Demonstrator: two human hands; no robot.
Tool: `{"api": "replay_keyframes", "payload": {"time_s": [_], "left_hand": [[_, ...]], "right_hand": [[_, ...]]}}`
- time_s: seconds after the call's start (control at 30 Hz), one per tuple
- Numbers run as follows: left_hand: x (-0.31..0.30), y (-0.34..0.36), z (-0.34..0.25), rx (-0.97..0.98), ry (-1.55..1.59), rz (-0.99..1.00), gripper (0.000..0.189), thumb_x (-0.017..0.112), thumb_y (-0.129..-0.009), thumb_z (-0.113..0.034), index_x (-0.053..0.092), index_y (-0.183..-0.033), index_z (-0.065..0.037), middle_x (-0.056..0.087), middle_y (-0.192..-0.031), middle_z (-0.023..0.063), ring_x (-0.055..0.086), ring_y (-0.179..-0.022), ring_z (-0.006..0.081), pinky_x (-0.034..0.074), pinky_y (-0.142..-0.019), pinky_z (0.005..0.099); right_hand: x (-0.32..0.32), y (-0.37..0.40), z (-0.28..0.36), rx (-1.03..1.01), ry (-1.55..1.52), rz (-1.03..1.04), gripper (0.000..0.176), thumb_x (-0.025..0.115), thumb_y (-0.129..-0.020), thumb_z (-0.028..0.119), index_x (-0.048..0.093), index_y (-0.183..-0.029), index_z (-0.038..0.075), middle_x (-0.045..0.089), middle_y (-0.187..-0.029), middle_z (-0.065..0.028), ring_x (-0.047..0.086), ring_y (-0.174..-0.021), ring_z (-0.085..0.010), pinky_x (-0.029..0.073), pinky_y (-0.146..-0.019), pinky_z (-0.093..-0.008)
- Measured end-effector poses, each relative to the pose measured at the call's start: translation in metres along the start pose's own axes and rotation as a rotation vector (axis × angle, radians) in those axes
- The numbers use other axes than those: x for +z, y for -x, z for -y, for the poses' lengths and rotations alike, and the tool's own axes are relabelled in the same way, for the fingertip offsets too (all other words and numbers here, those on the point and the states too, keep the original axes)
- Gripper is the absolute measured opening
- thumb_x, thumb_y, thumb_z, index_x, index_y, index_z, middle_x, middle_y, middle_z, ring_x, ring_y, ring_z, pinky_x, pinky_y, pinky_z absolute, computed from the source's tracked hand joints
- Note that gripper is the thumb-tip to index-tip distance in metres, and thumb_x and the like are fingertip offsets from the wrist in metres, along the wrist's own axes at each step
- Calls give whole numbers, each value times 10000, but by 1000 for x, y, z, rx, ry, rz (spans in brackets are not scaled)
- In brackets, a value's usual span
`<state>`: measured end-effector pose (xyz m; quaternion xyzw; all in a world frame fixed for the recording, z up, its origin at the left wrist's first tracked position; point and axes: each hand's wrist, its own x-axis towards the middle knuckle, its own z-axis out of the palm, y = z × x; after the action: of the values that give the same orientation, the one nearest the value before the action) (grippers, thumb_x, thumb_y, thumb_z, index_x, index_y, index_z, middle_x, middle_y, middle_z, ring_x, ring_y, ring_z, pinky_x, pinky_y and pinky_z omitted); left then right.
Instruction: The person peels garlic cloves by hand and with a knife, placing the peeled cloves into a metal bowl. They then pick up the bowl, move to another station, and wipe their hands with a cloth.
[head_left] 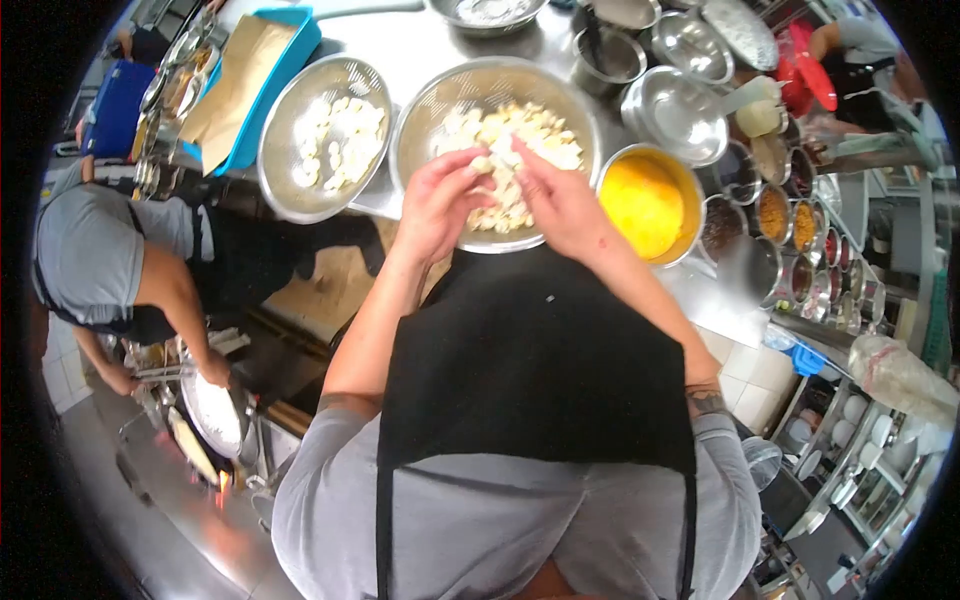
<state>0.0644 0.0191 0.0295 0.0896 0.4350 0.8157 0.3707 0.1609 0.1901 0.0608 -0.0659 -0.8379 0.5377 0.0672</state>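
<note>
My left hand [436,208] is closed above a perforated metal colander [413,130], its thumb and fingertips pinching a small pale clove-like piece [482,164]. Close beside it, my right hand [562,207] has its index finger and thumb drawn toward each other. Whatever lies between those fingertips is too small to make out. Under both hands the colander holds a heap of similar pale pieces [540,130]. To the left, a second colander [277,150] tilts and has fewer white pieces [355,135] in it. A metal pot of yellow liquid [642,203] stands right of my right hand.
A blue tray [305,40] with brown paper is at the back left. Metal bowls [678,115] and containers of ingredients [773,213] crowd the right. At left, another person [100,255] handles a pan [212,415] over a flame. Shelves of dishes [850,450] stand lower right.
</note>
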Motion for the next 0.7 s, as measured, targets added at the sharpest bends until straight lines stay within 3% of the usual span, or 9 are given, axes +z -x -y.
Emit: {"api": "replay_keyframes", "payload": {"time_s": [0.07,0.13,0.23,0.33,0.37,0.5,0.7], "left_hand": [[-5,-1,3,-19,35,8,304,518,-949,-101,550,-1222,30,623,-1067,108,619,-912,179,534,-763,335],[-3,-2,2,-32,70,-39,325,489,-959,-120,534,-1244,26,611,-1077,105,610,-911,172,518,-768,339],[-4,-3,-1,-42,93,-21,328,478,-970,-143,528,-1247,25,596,-1076,97,604,-893,170,511,-758,325],[-4,-4,-1,-54,122,-27,329,463,-985,-163,516,-1256,16,593,-1068,89,603,-875,168,500,-731,305],[-3,-3,-3,-64,131,-34,329,458,-988,-167,514,-1257,14,593,-1069,87,603,-872,169,497,-727,303],[-3,-2,-3,-120,166,-59,327,432,-998,-185,500,-1269,-16,573,-1050,67,590,-872,179,481,-723,280],[-5,1,0,-173,239,-64,331,414,-997,-177,470,-1285,-24,581,-1024,85,589,-887,188,484,-735,271]], "right_hand": [[6,-2,-19,-24,-32,-40,333,506,-965,193,588,-1239,23,656,-865,-256,661,-877,-389,503,-762,-398],[5,-3,-18,113,-30,-66,298,484,-973,236,652,-1063,7,633,-762,-237,655,-760,-369,485,-680,-406],[8,-7,-31,164,-66,-53,323,476,-977,254,583,-844,-21,564,-664,-217,573,-621,-351,439,-610,-411],[10,-3,-27,151,-103,-65,251,523,-961,207,672,-1095,57,575,-640,-156,572,-601,-199,451,-608,-342],[11,-4,-31,168,-152,-9,314,537,-954,156,615,-1253,103,541,-623,-106,516,-599,-110,439,-599,-289],[8,-3,-29,87,-206,37,357,519,-963,129,560,-1315,82,508,-633,-63,457,-583,-101,419,-586,-265],[17,-3,-37,147,-240,-17,345,532,-965,143,568,-1293,45,520,-635,-34,456,-577,-91,419,-569,-266]]}}
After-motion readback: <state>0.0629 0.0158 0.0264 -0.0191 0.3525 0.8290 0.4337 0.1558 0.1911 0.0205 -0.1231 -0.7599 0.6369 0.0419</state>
